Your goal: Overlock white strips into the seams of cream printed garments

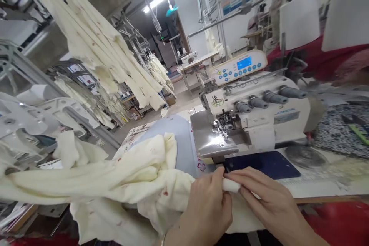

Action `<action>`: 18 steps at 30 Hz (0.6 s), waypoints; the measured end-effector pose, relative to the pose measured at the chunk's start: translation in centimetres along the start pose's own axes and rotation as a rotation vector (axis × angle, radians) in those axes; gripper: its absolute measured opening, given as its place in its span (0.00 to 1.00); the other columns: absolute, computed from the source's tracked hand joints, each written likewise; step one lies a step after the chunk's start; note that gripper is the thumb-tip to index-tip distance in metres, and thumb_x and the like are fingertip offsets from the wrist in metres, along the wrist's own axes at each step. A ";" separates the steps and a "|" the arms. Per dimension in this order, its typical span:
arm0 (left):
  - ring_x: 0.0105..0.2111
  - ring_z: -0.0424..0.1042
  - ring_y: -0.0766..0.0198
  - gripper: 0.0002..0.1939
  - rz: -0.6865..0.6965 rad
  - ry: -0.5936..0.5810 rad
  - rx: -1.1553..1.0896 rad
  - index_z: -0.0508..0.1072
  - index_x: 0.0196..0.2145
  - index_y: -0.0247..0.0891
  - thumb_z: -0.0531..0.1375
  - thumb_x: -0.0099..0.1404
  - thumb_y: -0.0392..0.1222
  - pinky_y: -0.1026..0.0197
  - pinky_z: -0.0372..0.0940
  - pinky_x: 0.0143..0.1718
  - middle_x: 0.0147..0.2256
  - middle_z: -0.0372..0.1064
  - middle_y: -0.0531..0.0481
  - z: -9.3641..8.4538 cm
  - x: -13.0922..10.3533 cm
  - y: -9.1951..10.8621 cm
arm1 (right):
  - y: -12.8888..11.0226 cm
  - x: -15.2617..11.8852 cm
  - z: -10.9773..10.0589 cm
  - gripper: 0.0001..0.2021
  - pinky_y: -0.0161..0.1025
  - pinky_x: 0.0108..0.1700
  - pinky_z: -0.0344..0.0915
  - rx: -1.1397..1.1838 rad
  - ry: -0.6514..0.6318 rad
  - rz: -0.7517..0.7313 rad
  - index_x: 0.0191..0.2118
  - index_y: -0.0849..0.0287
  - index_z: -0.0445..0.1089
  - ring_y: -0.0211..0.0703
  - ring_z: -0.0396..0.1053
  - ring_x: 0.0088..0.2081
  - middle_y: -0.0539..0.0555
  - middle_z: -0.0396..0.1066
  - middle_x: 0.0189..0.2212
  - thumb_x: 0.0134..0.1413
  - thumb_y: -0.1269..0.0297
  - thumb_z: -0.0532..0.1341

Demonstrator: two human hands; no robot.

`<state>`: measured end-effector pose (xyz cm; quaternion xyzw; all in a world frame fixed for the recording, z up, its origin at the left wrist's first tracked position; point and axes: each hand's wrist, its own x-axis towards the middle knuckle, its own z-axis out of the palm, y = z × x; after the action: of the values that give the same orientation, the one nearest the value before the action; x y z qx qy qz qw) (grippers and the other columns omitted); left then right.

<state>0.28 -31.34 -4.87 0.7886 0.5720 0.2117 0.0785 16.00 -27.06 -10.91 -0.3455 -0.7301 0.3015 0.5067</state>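
The left hand [206, 203] and the right hand [266, 196] meet at the near edge of the bench [317, 188], fingertips almost touching. Both hands pinch the same small rolled end of the cream cloth [127, 184], so they are closed on it together. The white tip of that end sticks out between the thumbs.

From the hands, the rest of the cloth runs away to the left. It lies in a long, soft heap, with its long side going left to right across the near part of the bench, and some of it hangs down over the near edge. The left hand rests on the heap itself. The right hand sits on the bare side, touching only the tip.

The sewing machine [248, 119] stands just beyond the hands, a little to the right. Its shiny metal plate and needle part [223, 125] lie straight ahead of the pinched end, farther away. A dark blue mat [268, 163] lies between the hands and the machine.

More cream pieces [95, 42] hang up high on the far left.
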 end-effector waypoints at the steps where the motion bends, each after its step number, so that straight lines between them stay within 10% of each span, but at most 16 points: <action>1: 0.39 0.74 0.52 0.22 0.000 0.006 -0.033 0.67 0.51 0.35 0.52 0.58 0.29 0.53 0.69 0.39 0.39 0.74 0.43 -0.3 0.2 -0.1 | 0.5 -0.2 0.1 0.12 0.36 0.45 0.69 -0.008 0.021 0.024 0.40 0.51 0.75 0.42 0.71 0.41 0.52 0.73 0.39 0.56 0.58 0.56; 10: 0.27 0.62 0.67 0.07 -0.308 0.202 -0.349 0.65 0.31 0.38 0.49 0.66 0.35 0.66 0.56 0.27 0.25 0.63 0.55 -2.8 0.8 -1.1 | 2.4 -1.0 1.1 0.16 0.32 0.27 0.63 0.210 -0.290 0.396 0.26 0.57 0.73 0.41 0.69 0.26 0.49 0.70 0.22 0.54 0.52 0.56; 18: 0.29 0.67 0.67 0.07 -0.321 0.110 -0.342 0.73 0.29 0.37 0.60 0.50 0.30 0.68 0.58 0.30 0.28 0.71 0.56 -2.4 8.9 -3.7 | 1.0 2.3 -0.8 0.12 0.32 0.34 0.65 0.689 -0.369 0.657 0.30 0.58 0.76 0.42 0.70 0.31 0.49 0.73 0.26 0.38 0.57 0.67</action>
<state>-1.71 -22.02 -1.87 0.6500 0.6492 0.3331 0.2122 16.34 -24.59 -10.23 -0.3109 -0.5184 0.7240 0.3323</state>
